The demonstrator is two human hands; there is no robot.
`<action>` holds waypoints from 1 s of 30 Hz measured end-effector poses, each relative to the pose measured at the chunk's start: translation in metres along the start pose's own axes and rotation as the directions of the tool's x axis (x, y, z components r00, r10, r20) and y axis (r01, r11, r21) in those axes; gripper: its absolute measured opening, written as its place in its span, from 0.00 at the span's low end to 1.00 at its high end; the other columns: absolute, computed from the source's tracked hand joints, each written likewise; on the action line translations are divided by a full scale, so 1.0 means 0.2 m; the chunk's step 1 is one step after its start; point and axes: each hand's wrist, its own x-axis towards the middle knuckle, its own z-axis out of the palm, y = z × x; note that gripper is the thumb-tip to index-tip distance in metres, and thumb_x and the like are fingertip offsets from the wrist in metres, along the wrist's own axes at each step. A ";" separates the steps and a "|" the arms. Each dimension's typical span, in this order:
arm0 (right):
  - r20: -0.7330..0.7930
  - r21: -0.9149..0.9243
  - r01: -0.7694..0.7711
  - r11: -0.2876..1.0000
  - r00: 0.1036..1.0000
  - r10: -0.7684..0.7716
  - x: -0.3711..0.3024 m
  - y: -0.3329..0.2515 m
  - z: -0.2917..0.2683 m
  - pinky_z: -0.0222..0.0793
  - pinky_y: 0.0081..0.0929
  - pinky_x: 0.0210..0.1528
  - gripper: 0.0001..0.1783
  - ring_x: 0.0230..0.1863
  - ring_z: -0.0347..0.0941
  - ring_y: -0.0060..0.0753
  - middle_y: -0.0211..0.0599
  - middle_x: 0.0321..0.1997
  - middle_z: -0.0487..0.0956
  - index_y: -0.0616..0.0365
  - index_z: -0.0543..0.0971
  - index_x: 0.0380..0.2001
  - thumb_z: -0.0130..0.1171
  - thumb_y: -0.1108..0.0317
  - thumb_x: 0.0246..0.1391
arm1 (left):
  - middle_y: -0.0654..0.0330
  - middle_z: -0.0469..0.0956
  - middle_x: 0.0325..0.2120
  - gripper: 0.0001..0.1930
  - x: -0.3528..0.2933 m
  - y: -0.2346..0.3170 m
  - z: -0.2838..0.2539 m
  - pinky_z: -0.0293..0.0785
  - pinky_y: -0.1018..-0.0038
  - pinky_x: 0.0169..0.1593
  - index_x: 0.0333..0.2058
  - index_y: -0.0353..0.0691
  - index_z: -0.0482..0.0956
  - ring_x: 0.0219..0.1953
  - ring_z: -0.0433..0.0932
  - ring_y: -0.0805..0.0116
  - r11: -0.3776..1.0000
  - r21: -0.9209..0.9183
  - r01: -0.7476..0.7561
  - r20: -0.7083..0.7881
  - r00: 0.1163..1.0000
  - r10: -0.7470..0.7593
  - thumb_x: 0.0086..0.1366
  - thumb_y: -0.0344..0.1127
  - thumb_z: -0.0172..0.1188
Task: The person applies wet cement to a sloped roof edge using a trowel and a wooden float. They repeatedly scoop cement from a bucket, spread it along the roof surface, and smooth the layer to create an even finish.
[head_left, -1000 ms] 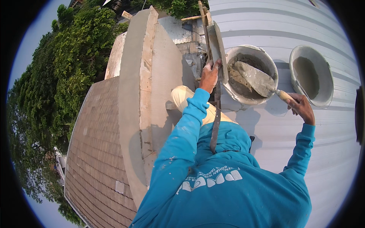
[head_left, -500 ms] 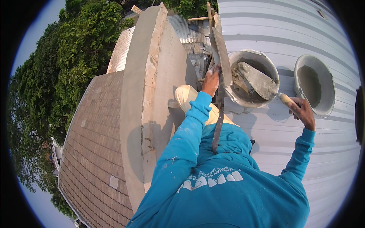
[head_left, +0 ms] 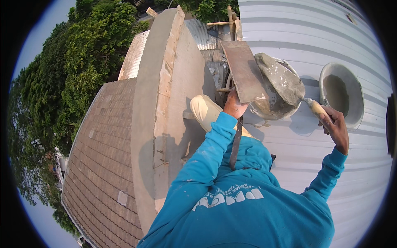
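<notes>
Turning from edge-on to face-up, the rectangular board (head_left: 245, 71), its near end gripped by the left hand (head_left: 235, 105), now offers a flat face beside the mortar-coated trowel (head_left: 285, 80). The right hand (head_left: 336, 126) closes round the trowel's handle, blade above the mortar bucket (head_left: 281, 117); a second bucket (head_left: 356, 97) holds grey liquid (head_left: 336, 93).

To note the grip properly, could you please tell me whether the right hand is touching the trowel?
Touching: the head view shows the right hand closed around the trowel's handle, with no gap between them.
</notes>
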 end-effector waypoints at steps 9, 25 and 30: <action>-0.200 -0.527 0.253 0.811 0.891 -0.408 -0.09 -0.25 0.15 0.71 0.34 0.41 0.19 0.34 0.76 0.47 0.46 0.35 0.80 0.59 0.80 0.48 0.64 0.68 0.52 | 0.58 0.80 0.45 0.18 0.01 -0.45 -0.17 0.74 0.66 0.52 0.49 0.39 0.76 0.47 0.78 0.60 0.764 0.640 -0.084 -0.144 0.963 0.226 0.59 0.30 0.62; -0.250 -0.328 -0.015 0.945 0.966 -0.071 -0.13 -0.15 -0.03 0.67 0.30 0.36 0.22 0.31 0.72 0.31 0.40 0.29 0.79 0.64 0.80 0.47 0.60 0.56 0.58 | 0.57 0.76 0.51 0.23 0.01 -0.30 -0.04 0.70 0.68 0.57 0.53 0.42 0.73 0.53 0.74 0.60 0.906 0.418 -0.058 -0.067 0.993 0.094 0.58 0.32 0.64; -0.201 -0.498 0.065 0.865 0.961 -0.188 -0.08 -0.03 -0.04 0.68 0.34 0.35 0.19 0.29 0.74 0.39 0.45 0.28 0.79 0.65 0.80 0.44 0.63 0.60 0.55 | 0.62 0.76 0.52 0.21 -0.04 -0.20 0.03 0.70 0.68 0.58 0.54 0.44 0.73 0.56 0.73 0.65 0.168 0.961 -0.218 0.171 0.951 0.256 0.62 0.35 0.63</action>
